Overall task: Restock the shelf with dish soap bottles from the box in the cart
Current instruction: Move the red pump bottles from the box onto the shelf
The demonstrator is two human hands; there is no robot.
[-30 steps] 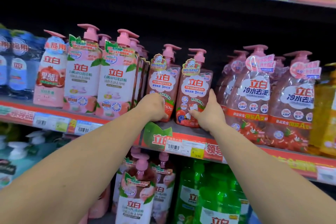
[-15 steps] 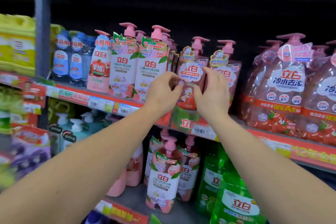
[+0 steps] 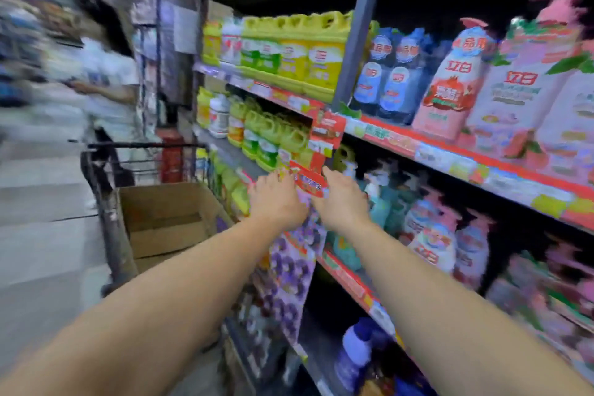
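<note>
Now both arms reach out toward the aisle side of the shelving, with nothing in either hand. The left hand [image 3: 278,201] hangs palm down with its fingers loose and slightly spread; the right hand [image 3: 342,199] sits just beside it, fingers straight and a little apart. Neither touches a bottle, though the picture is smeared, so whether a fingertip brushes the red price tag [image 3: 310,183] hanging between them cannot be told.

The cardboard box [image 3: 164,222] stands in the cart [image 3: 106,202], which is parked along the front edge of the shelf [image 3: 450,157], close to the left hand. That placement makes sense: stock is within one turn of the body. The box's flaps stand open, and only bare cardboard shows inside; any bottles deeper down are hidden.

The pink soap bottles [image 3: 520,87] stand upright in a row at the front edge of the upper shelf, labels facing out so shoppers can read them. Yellow jugs [image 3: 299,55] fill the neighbouring bay, toward the far end.

Judging by the empty hands aimed at the cart, the step in hand is probably fetching more bottles. A person [image 3: 106,87] stands beyond the cart, blurred.
</note>
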